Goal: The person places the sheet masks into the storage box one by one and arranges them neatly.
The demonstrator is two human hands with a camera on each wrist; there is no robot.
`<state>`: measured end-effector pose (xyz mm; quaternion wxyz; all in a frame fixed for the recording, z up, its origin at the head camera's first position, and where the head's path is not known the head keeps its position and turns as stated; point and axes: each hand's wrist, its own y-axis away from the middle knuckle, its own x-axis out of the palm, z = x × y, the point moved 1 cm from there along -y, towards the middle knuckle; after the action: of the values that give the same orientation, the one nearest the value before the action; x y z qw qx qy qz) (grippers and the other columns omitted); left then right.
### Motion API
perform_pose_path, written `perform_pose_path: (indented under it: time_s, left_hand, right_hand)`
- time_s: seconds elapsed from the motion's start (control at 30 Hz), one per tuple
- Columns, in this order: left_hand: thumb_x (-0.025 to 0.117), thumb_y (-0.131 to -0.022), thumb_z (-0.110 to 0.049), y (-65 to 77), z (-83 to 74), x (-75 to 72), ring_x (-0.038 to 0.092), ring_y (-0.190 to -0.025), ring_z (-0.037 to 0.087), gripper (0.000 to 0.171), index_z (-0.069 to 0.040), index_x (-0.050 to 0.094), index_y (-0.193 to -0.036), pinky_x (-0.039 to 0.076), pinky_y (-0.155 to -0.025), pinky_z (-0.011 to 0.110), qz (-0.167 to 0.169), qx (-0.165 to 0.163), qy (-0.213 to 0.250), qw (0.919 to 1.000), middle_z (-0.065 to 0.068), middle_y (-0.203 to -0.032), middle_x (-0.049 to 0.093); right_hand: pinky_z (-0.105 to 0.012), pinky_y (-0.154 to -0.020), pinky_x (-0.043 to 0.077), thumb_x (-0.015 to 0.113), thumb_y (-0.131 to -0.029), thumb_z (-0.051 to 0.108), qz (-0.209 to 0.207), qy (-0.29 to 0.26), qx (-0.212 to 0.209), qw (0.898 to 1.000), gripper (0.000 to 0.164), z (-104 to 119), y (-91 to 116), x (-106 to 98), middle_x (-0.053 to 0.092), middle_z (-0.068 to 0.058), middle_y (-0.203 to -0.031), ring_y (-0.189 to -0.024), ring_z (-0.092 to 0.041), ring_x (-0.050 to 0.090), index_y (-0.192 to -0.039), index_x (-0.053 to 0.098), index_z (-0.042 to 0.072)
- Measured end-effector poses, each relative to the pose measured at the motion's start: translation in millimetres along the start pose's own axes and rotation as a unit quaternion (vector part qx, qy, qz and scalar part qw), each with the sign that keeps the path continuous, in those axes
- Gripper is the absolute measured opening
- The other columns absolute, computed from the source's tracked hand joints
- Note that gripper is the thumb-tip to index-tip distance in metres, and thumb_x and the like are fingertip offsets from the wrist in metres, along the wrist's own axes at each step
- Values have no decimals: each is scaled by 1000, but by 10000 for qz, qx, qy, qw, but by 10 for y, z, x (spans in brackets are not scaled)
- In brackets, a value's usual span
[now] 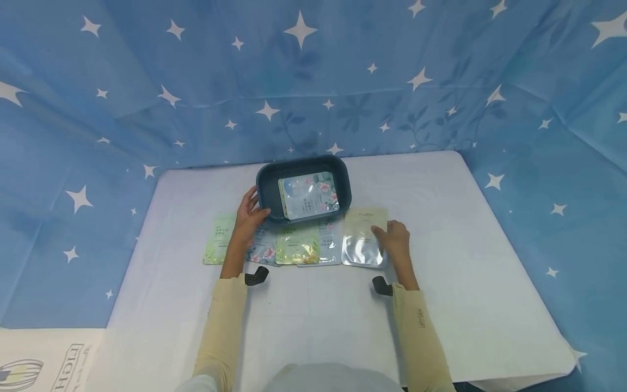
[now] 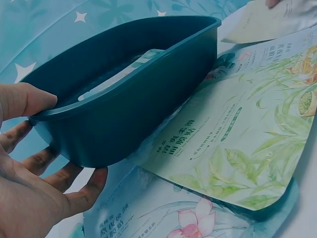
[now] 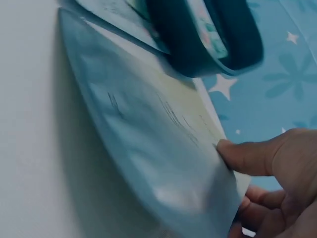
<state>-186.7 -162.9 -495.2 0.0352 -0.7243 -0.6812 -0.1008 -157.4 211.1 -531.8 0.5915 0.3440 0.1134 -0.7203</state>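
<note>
The cream packet (image 1: 362,235), at the right end of the row on the counter (image 1: 313,310), is pinched by the right hand (image 1: 397,238) while the left hand (image 1: 247,219) grips the tray (image 1: 268,188) by its rim; pick-up appears underway, likely requiring a steady lift next.

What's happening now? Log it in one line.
left fingers: grip teal bin | right fingers: pinch pale gold packet | floral packet: inside teal bin | more packets: on table

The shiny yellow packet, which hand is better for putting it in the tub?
Probably the right hand: it pinches the yellow packet by one edge, while the left hand holds the tub.
</note>
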Motion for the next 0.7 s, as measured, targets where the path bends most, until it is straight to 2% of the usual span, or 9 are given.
perform_pose_path:
  time_s: [0.13,0.27,0.33,0.47,0.53,0.6,0.7]
  left_hand:
    - [58,-91,7,-18,27,-26,48,-125,25,78,-17,22,-156,48,-86,31,-15,-89,32,10000,10,-159,29]
    - [59,-92,5,-70,145,-79,48,-125,24,77,-21,24,-156,48,-85,31,-43,-53,62,10000,6,-159,31]
    - [60,-92,3,-80,176,-97,49,-124,21,77,-22,25,-155,48,-84,29,-13,1,39,10000,7,-159,30]
    - [59,-92,4,-36,93,-65,48,-127,25,76,-19,24,-156,48,-86,32,83,87,41,9999,11,-159,28]
    - [58,-91,5,-22,52,-49,45,-131,30,77,-16,23,-156,48,-88,33,113,103,110,9998,12,-159,28]
    - [58,-91,6,-42,74,-61,44,-132,32,76,-17,24,-155,49,-87,31,121,123,180,9997,12,-159,29]
    - [59,-91,6,-87,137,-96,47,-128,26,76,-20,26,-155,50,-82,26,39,81,187,9998,9,-158,30]
  right_hand:
    - [-36,-78,49,59,-96,34,290,-172,237,9992,53,-14,-15,-88,62,-26,-113,-96,-32,59,-124,56,-11]
    - [-30,-69,45,57,-97,36,533,-329,443,9971,51,-14,-25,-152,60,-19,-107,-88,-24,55,-124,54,-8]
    - [-30,-72,45,56,-97,36,634,-425,539,9956,54,-6,-27,-189,59,-19,-114,-93,-23,54,-131,51,-7]
    - [-30,-74,46,56,-98,35,856,-535,407,9941,61,8,-29,-290,60,-15,-106,-86,-20,55,-140,42,-7]
    - [-29,-71,46,57,-98,35,928,-664,292,9930,59,24,-37,-353,61,-7,-92,-76,-15,54,-138,45,-6]
    - [-28,-70,46,58,-98,36,931,-736,220,9927,55,52,-46,-405,60,1,-80,-69,-11,54,-133,50,-4]
    - [-29,-74,47,58,-97,40,864,-897,218,9920,51,119,-65,-434,64,3,-81,-70,-10,60,-127,55,-1]
